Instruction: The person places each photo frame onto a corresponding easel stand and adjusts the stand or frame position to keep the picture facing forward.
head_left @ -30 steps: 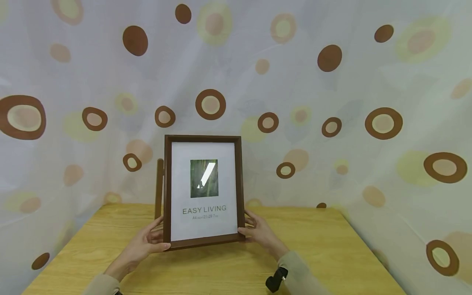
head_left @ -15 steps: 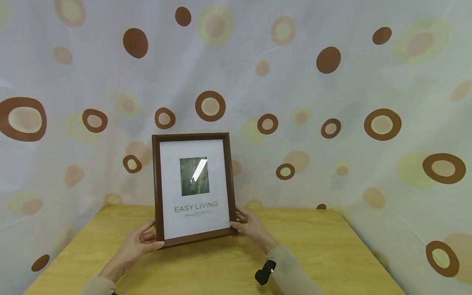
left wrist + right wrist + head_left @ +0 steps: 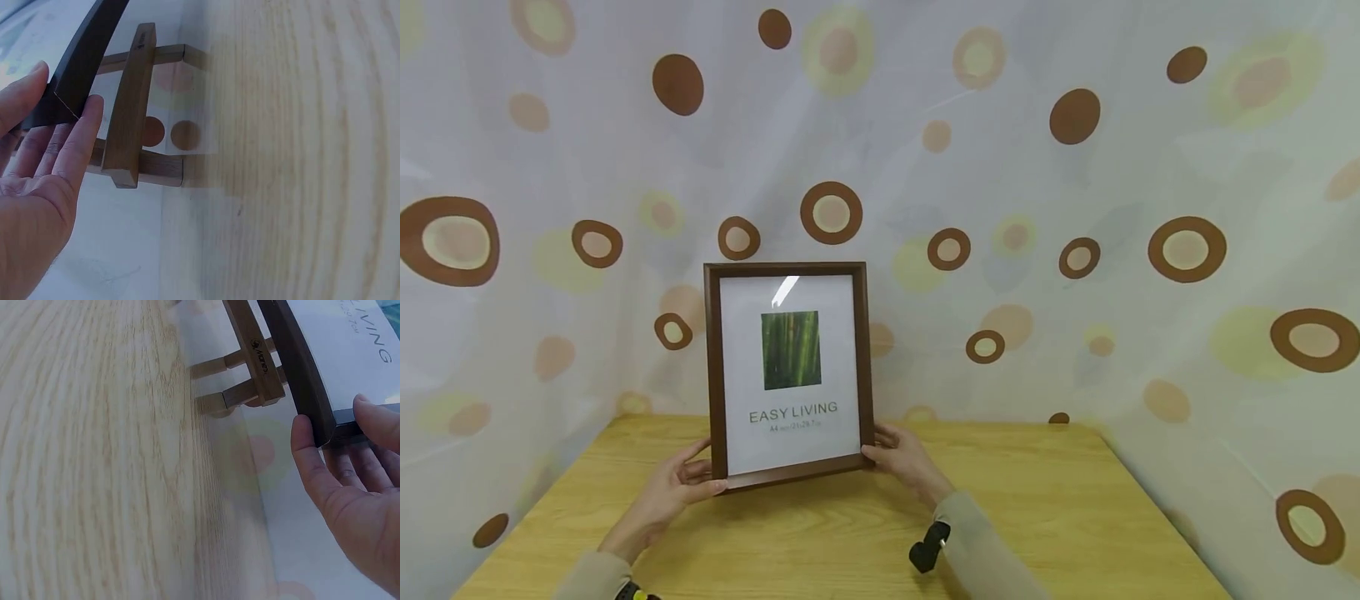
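A brown picture frame (image 3: 792, 400) is held up before me over the table, its glazed front facing me. Behind the glass is a white sheet with a green bamboo picture and the words EASY LIVING. My left hand (image 3: 662, 500) grips its lower left corner, thumb in front and fingers behind. At the lower right corner my right hand (image 3: 910, 465) holds it the same way. Both wrist views reveal a small wooden easel (image 3: 128, 112) standing behind the frame, its front ledge (image 3: 256, 362) close to the frame's bottom edge. From the head view the frame hides this easel.
The light wooden table (image 3: 1015, 517) extends to both sides of the hands. Behind it hangs a pale curtain (image 3: 1015, 183) printed with brown and beige circles. A black strap device (image 3: 929, 547) sits on my right wrist.
Both hands have carried the picture frame left and slightly up. The easel post that showed left of it a second ago is now covered by it. The glare has shifted off the bamboo picture.
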`<state>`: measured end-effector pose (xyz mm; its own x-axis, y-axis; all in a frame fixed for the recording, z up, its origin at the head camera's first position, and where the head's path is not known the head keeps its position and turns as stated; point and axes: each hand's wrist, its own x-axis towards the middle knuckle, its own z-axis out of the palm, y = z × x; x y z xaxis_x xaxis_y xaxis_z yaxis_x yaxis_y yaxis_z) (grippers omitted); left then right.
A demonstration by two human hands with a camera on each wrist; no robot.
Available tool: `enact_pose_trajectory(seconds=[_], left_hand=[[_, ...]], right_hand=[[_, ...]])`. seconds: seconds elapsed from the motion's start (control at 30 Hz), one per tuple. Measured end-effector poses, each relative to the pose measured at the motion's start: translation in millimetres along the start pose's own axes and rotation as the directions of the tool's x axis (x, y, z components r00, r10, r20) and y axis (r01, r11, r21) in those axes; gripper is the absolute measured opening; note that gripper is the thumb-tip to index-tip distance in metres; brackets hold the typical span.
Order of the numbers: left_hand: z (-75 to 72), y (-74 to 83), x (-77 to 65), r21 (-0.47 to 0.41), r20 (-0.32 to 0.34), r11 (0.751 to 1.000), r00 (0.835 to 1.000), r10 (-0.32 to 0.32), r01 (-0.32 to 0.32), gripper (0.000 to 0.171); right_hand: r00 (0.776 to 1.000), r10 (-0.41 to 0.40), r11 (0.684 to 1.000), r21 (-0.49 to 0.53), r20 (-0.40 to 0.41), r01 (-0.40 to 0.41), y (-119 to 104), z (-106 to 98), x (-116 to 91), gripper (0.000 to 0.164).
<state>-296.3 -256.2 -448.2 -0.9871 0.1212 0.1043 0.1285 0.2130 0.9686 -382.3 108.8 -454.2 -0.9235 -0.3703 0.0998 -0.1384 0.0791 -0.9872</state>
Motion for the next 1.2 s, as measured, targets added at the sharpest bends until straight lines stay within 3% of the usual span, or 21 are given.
enact_pose_trajectory(seconds=[0.2,0.6,1.03,1.2], left_hand=[[-6.6,-1.1,4.0,0.008,-0.003,0.999,0.999,0.034,-0.034,0.087],[-21.6,-5.0,10.4,0.013,-0.043,0.995,0.994,0.102,-0.101,0.086],[-32.5,-11.2,11.1,0.083,-0.108,0.995,0.992,0.068,-0.059,0.088],[-32.8,-19.3,12.6,0.06,-0.12,0.994,0.988,0.097,-0.09,0.087]], right_hand=[[1.0,-0.022,1.0,-0.011,-0.001,0.022,-3.2,4.6,6.2,0.062],[1.0,-0.015,0.996,0.084,-0.008,0.015,-9.9,25.6,23.3,0.06],[0.984,0.025,0.99,0.138,-0.176,0.0,-8.0,55.1,41.0,0.053],[0.973,0.038,0.984,0.179,-0.227,0.003,-3.4,62.9,44.2,0.051]])
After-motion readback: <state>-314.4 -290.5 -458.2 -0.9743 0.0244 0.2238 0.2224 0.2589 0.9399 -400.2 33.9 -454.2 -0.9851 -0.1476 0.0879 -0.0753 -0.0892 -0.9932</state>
